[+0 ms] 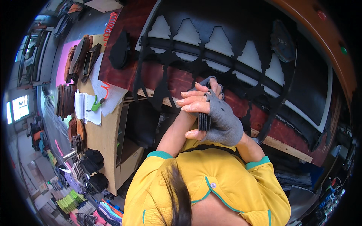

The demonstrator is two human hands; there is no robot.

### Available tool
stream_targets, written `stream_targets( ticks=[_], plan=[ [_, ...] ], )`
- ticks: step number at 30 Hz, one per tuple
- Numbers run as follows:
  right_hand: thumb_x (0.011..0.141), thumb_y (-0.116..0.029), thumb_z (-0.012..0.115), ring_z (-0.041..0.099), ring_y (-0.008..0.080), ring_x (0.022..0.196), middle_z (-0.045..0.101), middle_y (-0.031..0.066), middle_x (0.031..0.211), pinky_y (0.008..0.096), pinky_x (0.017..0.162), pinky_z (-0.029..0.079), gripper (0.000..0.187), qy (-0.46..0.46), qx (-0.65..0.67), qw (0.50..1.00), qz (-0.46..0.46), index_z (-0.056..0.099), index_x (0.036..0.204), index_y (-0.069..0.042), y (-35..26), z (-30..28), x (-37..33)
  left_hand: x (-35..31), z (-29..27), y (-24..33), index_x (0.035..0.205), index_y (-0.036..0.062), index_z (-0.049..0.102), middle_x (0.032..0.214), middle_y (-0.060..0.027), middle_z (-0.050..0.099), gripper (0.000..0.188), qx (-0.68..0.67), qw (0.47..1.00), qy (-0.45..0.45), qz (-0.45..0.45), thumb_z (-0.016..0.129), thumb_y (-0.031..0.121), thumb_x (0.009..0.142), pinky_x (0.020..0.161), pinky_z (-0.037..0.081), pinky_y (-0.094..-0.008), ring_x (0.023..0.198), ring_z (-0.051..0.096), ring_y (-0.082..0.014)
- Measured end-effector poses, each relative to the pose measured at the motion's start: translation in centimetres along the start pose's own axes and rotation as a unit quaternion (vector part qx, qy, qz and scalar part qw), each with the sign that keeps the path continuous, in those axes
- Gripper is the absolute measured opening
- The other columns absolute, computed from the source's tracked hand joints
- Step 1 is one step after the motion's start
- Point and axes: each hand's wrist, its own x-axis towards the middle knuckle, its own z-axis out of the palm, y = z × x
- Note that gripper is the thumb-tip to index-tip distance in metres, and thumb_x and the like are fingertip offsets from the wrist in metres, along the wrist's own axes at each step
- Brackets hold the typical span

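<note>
My right hand [226, 120], in a grey fingerless glove, grips a small stack of thin black pieces [204, 122] between its thumb and fingers. Its bare fingers point to the left. Behind it lies my left hand [213, 83], mostly covered, with only some fingertips and grey glove edges showing; whether it also holds the stack cannot be seen. Both hands are in front of the bench's near edge. Beyond them a black sheet [211, 56] with sole-shaped cut-outs lies on a white board [320, 124], and its leftover strips hang over the edge.
A sole-shaped cutting die [283, 40] rests on the sheet at the right. Black sole pieces [120, 51] lie on the dark red bench top [130, 22]. At the left, a wooden table [107, 150] bears more dies [65, 100], a phone [88, 63], a notebook [80, 105] and a green air gun [96, 105]. An orange machine beam [316, 22] arches over the right.
</note>
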Motion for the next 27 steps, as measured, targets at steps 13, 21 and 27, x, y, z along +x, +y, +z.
stream_targets(
  ticks=[13,21,27],
  plan=[
    [0.074,-0.013,0.084,0.055,0.0347,0.124,0.065,0.0103,0.119,0.0533,0.112,0.028,0.051,-0.068,-0.014,0.995,-0.074,0.058,0.117,-0.012,0.7,-0.2,1.0,0.2,0.2,2.2,0.092,0.0117,0.038,0.08,-0.0011,0.037,0.051,0.249,0.966,-0.024,0.063,0.057,0.059,0.09,0.07,0.034,-0.0281,0.071,0.037,-0.0132],
    [0.073,-0.007,0.083,0.054,0.0336,0.126,0.065,0.0093,0.118,0.0543,0.113,0.026,0.047,-0.065,0.027,0.995,-0.071,0.06,0.113,-0.013,0.7,0.0,1.5,2.4,0.6,3.9,0.09,0.0123,0.041,0.078,-0.0017,0.039,0.041,0.22,0.947,-0.223,0.074,0.055,0.051,0.094,0.068,0.034,-0.0274,0.071,0.036,-0.0131],
    [0.069,-0.018,0.086,0.054,0.0336,0.124,0.058,0.0147,0.127,0.0465,0.109,0.034,0.054,-0.003,-0.025,0.998,-0.053,0.062,0.117,-0.009,0.5,0.1,1.6,0.9,0.9,3.9,0.085,0.01,0.051,0.074,-0.0035,0.049,0.016,0.162,0.977,-0.007,0.135,0.065,0.016,0.088,0.066,0.04,-0.0306,0.069,0.046,-0.0155]
  ],
)
